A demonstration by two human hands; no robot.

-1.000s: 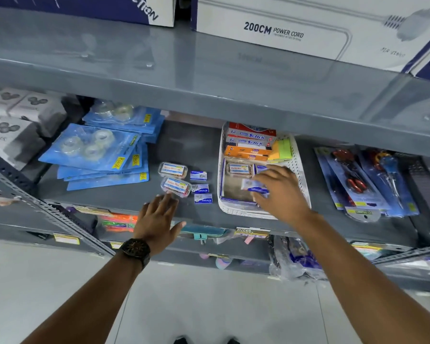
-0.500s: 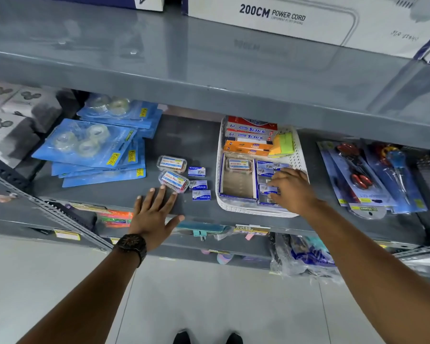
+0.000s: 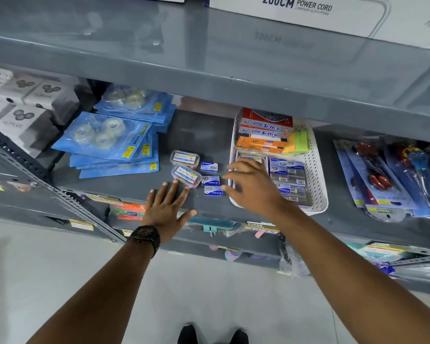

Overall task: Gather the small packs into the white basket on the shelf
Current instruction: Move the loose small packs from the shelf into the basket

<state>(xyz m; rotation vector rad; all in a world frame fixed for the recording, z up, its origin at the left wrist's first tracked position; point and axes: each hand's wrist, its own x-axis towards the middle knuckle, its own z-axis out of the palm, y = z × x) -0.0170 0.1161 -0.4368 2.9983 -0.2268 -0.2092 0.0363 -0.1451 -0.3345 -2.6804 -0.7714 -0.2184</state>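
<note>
Three small blue packs (image 3: 211, 180) lie in a column on the grey shelf, left of the white basket (image 3: 317, 180). Two clear plastic boxes (image 3: 186, 167) sit just left of them. Inside the basket are several blue and grey small packs (image 3: 289, 180), with red, blue and orange boxes stacked at its back. My right hand (image 3: 251, 186) hovers open over the basket's left rim, fingers spread toward the loose packs and holding nothing. Spread flat on the shelf's front edge is my left hand (image 3: 168, 206), fingertips close to the nearer clear box.
Blue tape blister packs (image 3: 109, 140) are stacked at the left, with white boxes beyond them. Scissors packs (image 3: 380, 177) lie right of the basket. The upper shelf (image 3: 209, 60) overhangs closely. More goods fill the shelf below.
My right hand has left a small pack in the basket and moved left over its rim toward the loose packs. My left hand has slid slightly forward on the shelf.
</note>
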